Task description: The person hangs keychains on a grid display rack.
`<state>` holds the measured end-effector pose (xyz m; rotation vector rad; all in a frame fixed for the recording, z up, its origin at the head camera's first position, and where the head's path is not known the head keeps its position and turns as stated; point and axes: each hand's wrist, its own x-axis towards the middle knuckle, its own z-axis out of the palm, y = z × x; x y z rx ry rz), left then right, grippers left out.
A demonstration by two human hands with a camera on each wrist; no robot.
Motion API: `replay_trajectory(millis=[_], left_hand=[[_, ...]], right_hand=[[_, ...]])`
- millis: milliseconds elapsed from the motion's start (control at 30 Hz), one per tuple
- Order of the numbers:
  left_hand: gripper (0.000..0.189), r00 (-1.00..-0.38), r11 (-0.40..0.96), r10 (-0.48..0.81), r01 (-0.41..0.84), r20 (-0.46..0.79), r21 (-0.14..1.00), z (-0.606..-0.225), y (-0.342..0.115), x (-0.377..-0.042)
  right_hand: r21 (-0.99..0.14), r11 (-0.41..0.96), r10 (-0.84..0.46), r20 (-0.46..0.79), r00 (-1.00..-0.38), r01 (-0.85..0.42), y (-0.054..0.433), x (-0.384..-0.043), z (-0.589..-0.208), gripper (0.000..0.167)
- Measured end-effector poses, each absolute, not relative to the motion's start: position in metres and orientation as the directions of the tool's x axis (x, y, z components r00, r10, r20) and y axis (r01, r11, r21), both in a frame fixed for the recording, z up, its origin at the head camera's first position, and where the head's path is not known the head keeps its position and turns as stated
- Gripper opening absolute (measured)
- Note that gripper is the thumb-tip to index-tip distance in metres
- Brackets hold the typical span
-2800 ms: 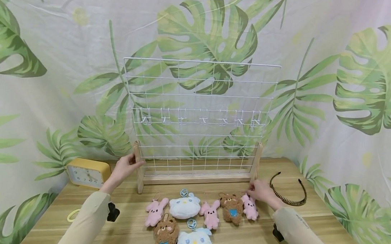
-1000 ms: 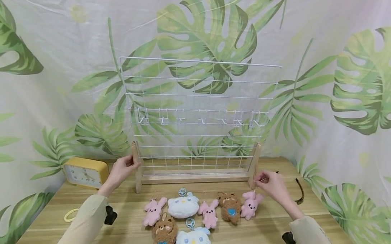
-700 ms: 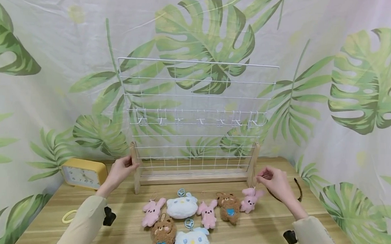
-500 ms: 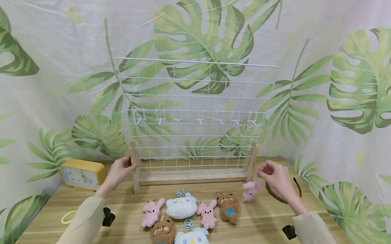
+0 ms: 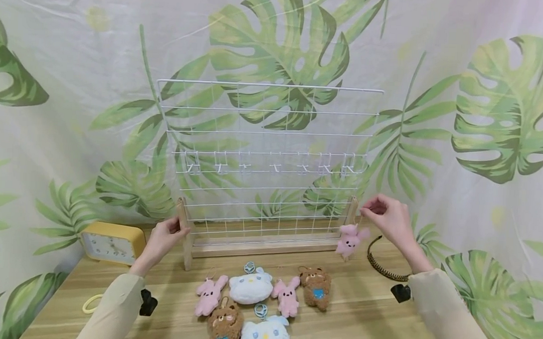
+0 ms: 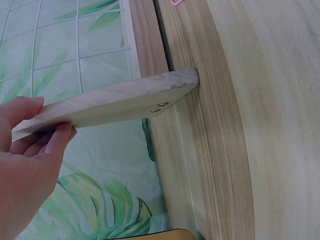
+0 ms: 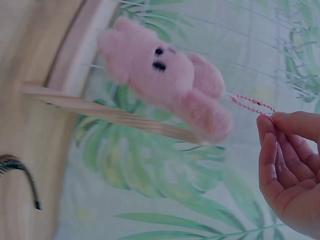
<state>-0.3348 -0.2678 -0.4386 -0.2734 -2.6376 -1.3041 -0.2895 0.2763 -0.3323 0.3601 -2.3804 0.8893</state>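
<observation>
My right hand [image 5: 388,216] pinches the pink ball chain [image 7: 252,103] of a pink plush bunny keychain [image 5: 351,240], which dangles in the air by the rack's right post. Between thumb and fingers, my left hand [image 5: 163,240] grips the left wooden post [image 6: 125,97] of the display rack. White wire grid [image 5: 272,133] rises from the rack's wooden base [image 5: 268,249], and a row of white hooks [image 5: 275,168] runs across it with nothing hanging from them.
On the table lie two more pink bunnies [image 5: 287,296], brown bears [image 5: 316,288] and white cat plushes [image 5: 251,287]. A yellow clock [image 5: 114,243] and yellow ring [image 5: 91,304] are at left, a dark headband [image 5: 384,270] at right. Leaf-printed cloth [image 5: 435,120] hangs behind.
My right hand has picked up the rightmost pink bunny by its chain and raised it off the table. The left hand keeps its grip on the post.
</observation>
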Motion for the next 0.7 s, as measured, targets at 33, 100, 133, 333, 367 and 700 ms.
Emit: replay_trajectory(millis=[33, 100, 133, 333, 367, 700], left_hand=[[0.043, -0.966, 0.601, 0.081, 0.242, 0.244, 0.762, -0.439, -0.268, -0.335], [0.044, -0.967, 0.605, 0.08, 0.239, 0.241, 0.759, -0.439, -0.268, -0.335], [0.045, -0.968, 0.605, 0.078, 0.237, 0.24, 0.76, -0.439, -0.268, -0.335], [0.048, -0.968, 0.602, 0.085, 0.239, 0.236, 0.762, -0.438, -0.267, -0.334], [0.049, -0.969, 0.606, 0.087, 0.237, 0.233, 0.76, -0.438, -0.268, -0.333], [0.053, -0.973, 0.608, 0.083, 0.219, 0.214, 0.763, -0.436, -0.266, -0.331]], right_hand=[[-0.511, 0.742, -0.053, 0.6, -0.798, -0.434, 0.276, -0.291, -0.328, 0.008], [-0.506, 0.738, -0.056, 0.614, -0.787, -0.447, 0.274, -0.294, -0.32, 0.008], [-0.506, 0.734, -0.056, 0.62, -0.783, -0.453, 0.274, -0.296, -0.316, 0.008], [-0.499, 0.713, -0.047, 0.668, -0.743, -0.493, 0.267, -0.302, -0.289, 0.009], [-0.496, 0.711, -0.044, 0.675, -0.736, -0.498, 0.266, -0.304, -0.285, 0.009], [-0.486, 0.697, -0.05, 0.7, -0.712, -0.527, 0.262, -0.317, -0.257, 0.01]])
